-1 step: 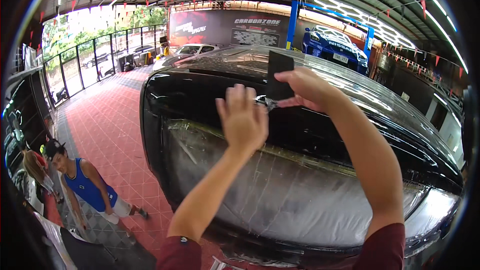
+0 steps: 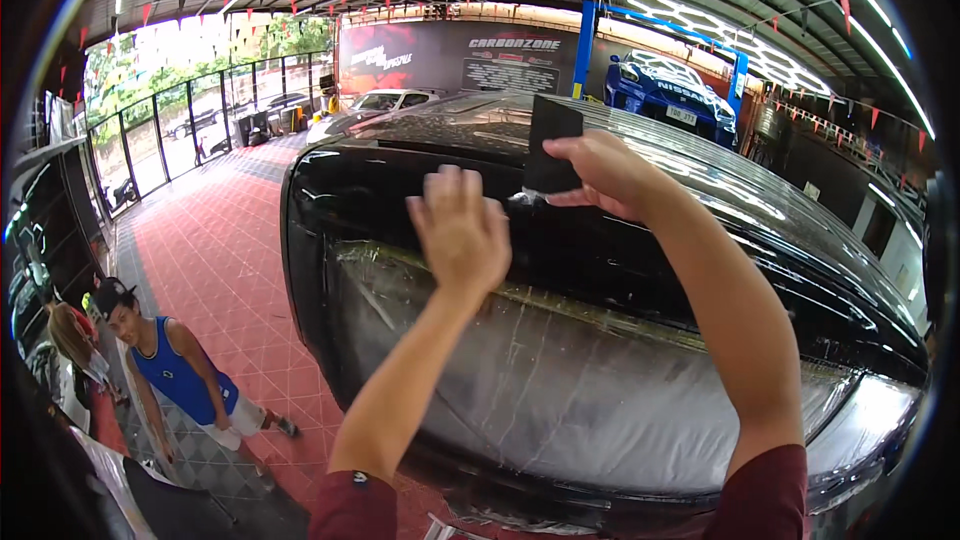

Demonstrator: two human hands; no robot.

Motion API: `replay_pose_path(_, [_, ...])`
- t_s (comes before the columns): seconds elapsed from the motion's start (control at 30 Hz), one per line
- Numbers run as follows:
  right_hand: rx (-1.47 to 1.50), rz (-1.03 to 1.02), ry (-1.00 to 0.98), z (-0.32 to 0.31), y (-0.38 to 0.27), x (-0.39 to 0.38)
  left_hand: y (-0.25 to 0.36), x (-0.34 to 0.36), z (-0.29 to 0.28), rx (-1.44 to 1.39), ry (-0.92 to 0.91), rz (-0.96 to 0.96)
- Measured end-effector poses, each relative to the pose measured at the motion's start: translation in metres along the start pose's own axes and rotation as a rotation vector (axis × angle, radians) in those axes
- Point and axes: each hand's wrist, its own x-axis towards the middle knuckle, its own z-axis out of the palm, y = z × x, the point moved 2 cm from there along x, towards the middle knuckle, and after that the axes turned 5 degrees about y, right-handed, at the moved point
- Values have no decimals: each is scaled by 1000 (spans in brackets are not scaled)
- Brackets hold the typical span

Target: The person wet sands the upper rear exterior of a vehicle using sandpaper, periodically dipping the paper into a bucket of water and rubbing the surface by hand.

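My right hand (image 2: 612, 176) grips a flat black rectangular card (image 2: 555, 147) between thumb and fingers. The card stands upright against the glossy black upper panel (image 2: 368, 190) of a large vehicle. Beside its lower edge lies a small bright, shiny patch, too small to make out. My left hand (image 2: 462, 240) is open, fingers spread and pointing up, over the same panel to the left of the card. Whether its palm touches the surface I cannot tell. Below both hands, cloudy plastic sheeting (image 2: 600, 390) covers the vehicle's window.
A person in a blue tank top (image 2: 185, 370) stands on the red tiled floor (image 2: 225, 260) at the left. The speckled, reflective roof (image 2: 440, 125) stretches beyond my hands. A blue car (image 2: 670, 90) sits raised at the back right, and a white car (image 2: 385, 102) stands behind.
My left hand has moved left, away from the card. The card and my right hand have shifted slightly left and up. The shiny patch near the card's lower edge looks smaller.
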Motion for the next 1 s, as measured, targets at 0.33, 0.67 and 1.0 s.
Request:
replay_pose_path(0.33, [223, -149, 300, -143, 35, -96, 138, -23, 11, -166, -42, 239])
replay_pose_path(0.67, [713, -264, 1021, -326, 242, -479, 528, -160, 41, -678, -177, 869])
replay_pose_path(1.0, [1147, 399, 1971, -62, 630, -935, 476, -134, 27, -614, -261, 1426])
